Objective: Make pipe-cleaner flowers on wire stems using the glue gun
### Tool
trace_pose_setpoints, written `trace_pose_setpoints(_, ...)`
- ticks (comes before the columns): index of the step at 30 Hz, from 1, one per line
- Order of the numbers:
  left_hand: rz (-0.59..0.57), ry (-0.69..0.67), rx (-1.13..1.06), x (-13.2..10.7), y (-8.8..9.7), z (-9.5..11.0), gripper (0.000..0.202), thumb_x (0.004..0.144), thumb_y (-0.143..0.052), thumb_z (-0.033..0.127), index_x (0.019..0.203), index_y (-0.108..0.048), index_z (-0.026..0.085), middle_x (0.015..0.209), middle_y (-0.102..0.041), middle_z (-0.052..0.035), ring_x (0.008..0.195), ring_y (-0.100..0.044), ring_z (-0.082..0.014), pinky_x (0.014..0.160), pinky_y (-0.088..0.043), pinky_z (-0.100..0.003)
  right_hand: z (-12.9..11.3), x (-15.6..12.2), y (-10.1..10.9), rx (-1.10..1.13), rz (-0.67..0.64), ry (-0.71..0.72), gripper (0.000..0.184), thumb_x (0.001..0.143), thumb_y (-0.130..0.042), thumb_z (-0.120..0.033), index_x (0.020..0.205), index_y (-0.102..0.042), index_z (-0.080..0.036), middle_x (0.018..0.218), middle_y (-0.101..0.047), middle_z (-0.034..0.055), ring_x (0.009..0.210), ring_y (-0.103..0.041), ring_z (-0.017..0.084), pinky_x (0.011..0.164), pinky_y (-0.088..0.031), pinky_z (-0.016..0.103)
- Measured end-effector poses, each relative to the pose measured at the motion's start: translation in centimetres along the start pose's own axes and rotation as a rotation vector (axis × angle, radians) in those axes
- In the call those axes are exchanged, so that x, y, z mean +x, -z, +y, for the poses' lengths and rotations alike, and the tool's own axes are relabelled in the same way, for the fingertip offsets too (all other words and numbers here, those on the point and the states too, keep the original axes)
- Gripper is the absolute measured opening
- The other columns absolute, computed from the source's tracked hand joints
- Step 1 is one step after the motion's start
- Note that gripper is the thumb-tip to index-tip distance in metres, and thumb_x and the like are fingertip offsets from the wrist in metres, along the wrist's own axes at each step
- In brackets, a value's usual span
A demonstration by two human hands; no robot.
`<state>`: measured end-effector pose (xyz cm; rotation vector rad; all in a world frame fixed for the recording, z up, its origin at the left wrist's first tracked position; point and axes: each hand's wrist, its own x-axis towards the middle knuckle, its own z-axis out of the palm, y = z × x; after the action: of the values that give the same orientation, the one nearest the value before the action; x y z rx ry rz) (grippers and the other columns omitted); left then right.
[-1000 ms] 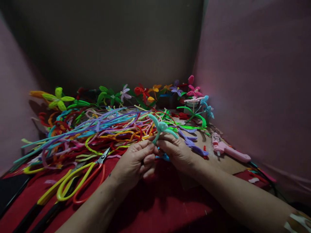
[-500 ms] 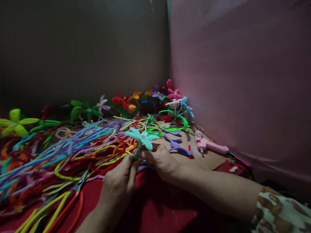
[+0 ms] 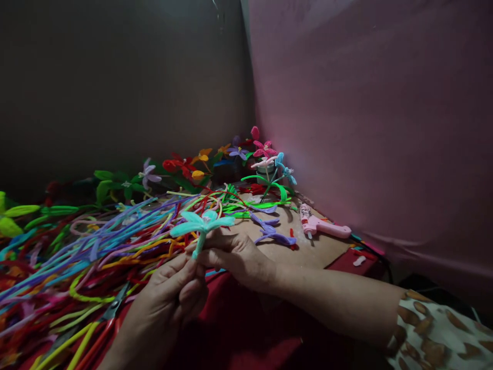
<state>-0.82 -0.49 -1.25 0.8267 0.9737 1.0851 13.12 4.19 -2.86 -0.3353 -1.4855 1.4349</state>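
A mint-green pipe cleaner flower (image 3: 203, 224) stands upright between my two hands, its petals spread above the fingers. My left hand (image 3: 169, 293) pinches the lower end of its short stem. Fingers of my right hand (image 3: 241, 259) close round the same stem from the right, just under the petals. Behind the hands lies a large heap of loose pipe cleaners (image 3: 127, 241) in many colours. Purple bent pipe cleaner pieces (image 3: 274, 234) rest on the brown board (image 3: 308, 257) beyond my right hand.
A pink glue gun (image 3: 327, 226) lies at the right of the board. Scissors with red handles (image 3: 113, 308) and yellow-handled ones (image 3: 73, 344) are at lower left. Finished flowers (image 3: 264, 149) line the back. A pink curtain-like sheet (image 3: 370, 128) hangs at right.
The flower has tipped more upright and shows its petals from the side. My left hand has turned, its thumb now along the stem's base. The whole view has shifted slightly.
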Motion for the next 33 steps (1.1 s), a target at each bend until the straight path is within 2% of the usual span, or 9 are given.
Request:
trace_pose_setpoints(6, -0.094, 0.111, -0.037, -0.5, 0.9, -0.3, 0.029, 0.063, -0.072, 0.037, 0.061, -0.050, 0.018, 0.038, -0.021, 0.0120, 0.032, -0.013, -0.0012, 0.030, -0.023, -0.015, -0.6, -0.2, 0.4, 0.192, -0.189, -0.193, 0.025, 0.071, -0.067, -0.037, 0.089, -0.071, -0.020, 0.075, -0.061, 0.0006, 0.070, -0.052, 0.012, 0.069, -0.043, 0.026)
trace_pose_setpoints(9, -0.095, 0.107, 0.079, -0.1, 0.8, 0.0, 0.036, 0.063, -0.070, 0.045, 0.057, -0.048, 0.017, 0.039, -0.025, 0.0105, 0.032, -0.016, -0.0020, 0.031, -0.023, -0.015, -0.7, -0.2, 0.1, 0.211, -0.106, -0.133, 0.026, 0.067, -0.069, -0.040, 0.082, -0.072, -0.019, 0.072, -0.062, 0.0003, 0.070, -0.053, 0.013, 0.074, -0.044, 0.028)
trace_pose_setpoints(12, 0.055, -0.112, 0.387, 0.4, 0.3, 0.1, 0.027, 0.070, -0.065, 0.044, 0.069, -0.058, 0.018, 0.043, -0.037, 0.0067, 0.034, -0.027, -0.0050, 0.033, -0.024, -0.016, 0.0, -0.1, 0.0, 0.197, 0.072, -0.082, 0.026, 0.065, -0.070, -0.041, 0.075, -0.072, -0.018, 0.072, -0.062, 0.0000, 0.071, -0.054, 0.013, 0.077, -0.044, 0.029)
trace_pose_setpoints(15, 0.304, -0.499, 0.782, 0.6, 0.1, -0.4, 0.010, 0.067, -0.068, 0.021, 0.076, -0.065, 0.021, 0.058, -0.055, 0.0013, 0.047, -0.045, -0.0095, 0.044, -0.033, -0.017, 1.1, -0.1, -0.1, 0.173, 0.188, -0.092, 0.022, 0.066, -0.069, -0.038, 0.073, -0.072, -0.018, 0.068, -0.062, -0.0003, 0.070, -0.055, 0.014, 0.076, -0.044, 0.029)
trace_pose_setpoints(17, 0.367, -0.660, 0.900, 0.7, 0.2, -0.8, 0.022, 0.059, -0.069, 0.007, 0.075, -0.067, 0.023, 0.062, -0.057, 0.0015, 0.052, -0.048, -0.0110, 0.050, -0.035, -0.018, 1.5, -0.1, -0.2, 0.165, 0.202, -0.105, 0.019, 0.066, -0.069, -0.036, 0.074, -0.072, -0.018, 0.067, -0.061, -0.0008, 0.069, -0.055, 0.014, 0.076, -0.044, 0.029)
trace_pose_setpoints(19, 0.363, -0.704, 0.903, 0.7, 0.3, -1.0, 0.026, 0.056, -0.068, 0.002, 0.070, -0.067, 0.024, 0.060, -0.056, 0.0021, 0.052, -0.048, -0.0117, 0.050, -0.035, -0.018, 1.7, 0.0, -0.2, 0.167, 0.176, -0.098, 0.018, 0.066, -0.069, -0.035, 0.076, -0.072, -0.019, 0.068, -0.061, -0.0009, 0.070, -0.055, 0.014, 0.078, -0.044, 0.029)
trace_pose_setpoints(23, 0.297, -0.525, 0.780, 0.7, 0.6, -0.6, 0.007, 0.065, -0.067, 0.015, 0.063, -0.063, 0.020, 0.051, -0.048, 0.0034, 0.045, -0.040, -0.0092, 0.044, -0.032, -0.018, 1.2, 0.1, -0.2, 0.114, 0.076, -0.051, 0.018, 0.070, -0.066, -0.036, 0.074, -0.071, -0.020, 0.071, -0.059, -0.0005, 0.072, -0.053, 0.014, 0.077, -0.044, 0.029)
trace_pose_setpoints(27, 0.118, -0.189, 0.468, 0.5, 0.4, 0.2, 0.023, 0.073, -0.063, 0.036, 0.064, -0.056, 0.017, 0.046, -0.038, 0.0062, 0.037, -0.030, -0.0046, 0.036, -0.022, -0.015, 0.5, 0.2, 0.0, -0.013, 0.022, -0.017, 0.018, 0.071, -0.066, -0.036, 0.072, -0.071, -0.018, 0.070, -0.056, -0.0008, 0.073, -0.051, 0.014, 0.075, -0.043, 0.028)
trace_pose_setpoints(33, -0.102, -0.045, 0.054, 0.1, 0.2, 0.1, 0.019, 0.079, -0.059, 0.031, 0.069, -0.054, 0.015, 0.043, -0.035, 0.0095, 0.030, -0.018, -0.0002, 0.032, -0.021, -0.013, 0.0, 0.0, 0.4, 0.056, -0.036, -0.161, 0.021, 0.075, -0.063, -0.031, 0.090, -0.070, -0.018, 0.074, -0.058, -0.0006, 0.070, -0.049, 0.010, 0.068, -0.041, 0.025)
